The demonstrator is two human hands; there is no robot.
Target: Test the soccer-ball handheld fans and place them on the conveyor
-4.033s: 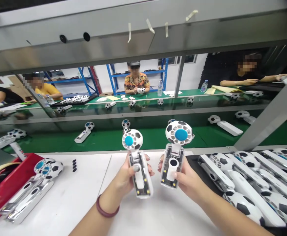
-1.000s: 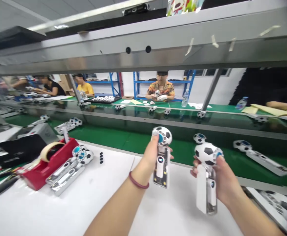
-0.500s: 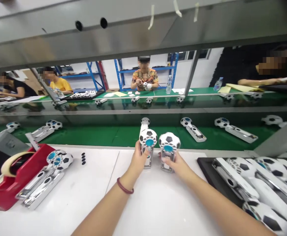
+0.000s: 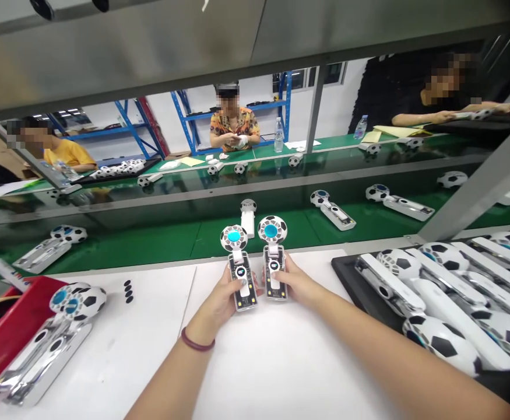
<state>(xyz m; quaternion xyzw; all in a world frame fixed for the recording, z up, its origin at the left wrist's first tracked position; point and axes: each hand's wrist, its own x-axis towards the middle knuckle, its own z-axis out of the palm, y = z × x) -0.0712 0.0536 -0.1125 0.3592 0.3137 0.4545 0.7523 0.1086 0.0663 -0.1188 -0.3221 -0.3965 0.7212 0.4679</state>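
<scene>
My left hand (image 4: 225, 296) is closed around a football-patterned handheld fan (image 4: 239, 271), its thumb on the front of the handle. My right hand (image 4: 293, 281) grips a second football-patterned fan (image 4: 274, 248), the thumb likewise on the handle front. Both fans stand upright side by side, their blue round centres facing me. Small displays on the two handles are lit, above white strips. Behind them another white fan (image 4: 248, 220) lies on the green belt (image 4: 193, 233). The fingers behind the handles are mostly hidden.
Two fans (image 4: 45, 344) lie at left beside a red tape dispenser (image 4: 14, 326) and several black dots (image 4: 127, 291). A black tray (image 4: 346, 280) holds several fans at right. More fans rest along the belt. A metal post (image 4: 477, 169) stands at right; co-workers sit opposite.
Both fans have come closer together and tilted so their handle fronts face me. Displays on the handles now show lit. The head view has shifted, and the co-worker opposite has lowered their hands.
</scene>
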